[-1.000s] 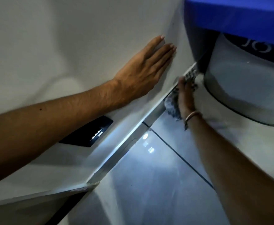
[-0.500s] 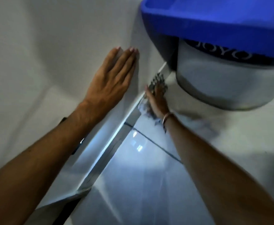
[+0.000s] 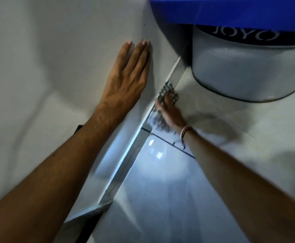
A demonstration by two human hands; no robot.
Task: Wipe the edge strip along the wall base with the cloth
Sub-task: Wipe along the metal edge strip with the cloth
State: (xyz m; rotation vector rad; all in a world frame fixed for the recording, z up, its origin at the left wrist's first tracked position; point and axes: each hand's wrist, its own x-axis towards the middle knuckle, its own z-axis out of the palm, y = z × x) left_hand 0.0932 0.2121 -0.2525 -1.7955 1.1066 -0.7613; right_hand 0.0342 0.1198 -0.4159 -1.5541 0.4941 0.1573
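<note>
My left hand [image 3: 127, 79] lies flat on the white wall, fingers together, holding nothing. My right hand [image 3: 171, 111] presses a grey-and-white checked cloth [image 3: 167, 92] against the edge strip [image 3: 125, 165] that runs along the wall base. The cloth shows above my fingertips and bunched below my palm, blurred. A thin bangle [image 3: 185, 132] circles my right wrist. The strip runs diagonally from lower left up toward the bin, its lower part lit by a bright reflection.
A translucent grey bin [image 3: 244, 71] with a blue lid [image 3: 230, 11] stands on the floor just beyond the cloth, close to the wall. Glossy white floor tiles [image 3: 160, 199] with a dark grout line [image 3: 169, 142] spread below. A dark plate [image 3: 78, 128] on the wall peeks from behind my left forearm.
The view has swung so the bin sits higher and more central. My right hand with the cloth has slid back along the strip, away from the bin. My left hand stays flat on the wall.
</note>
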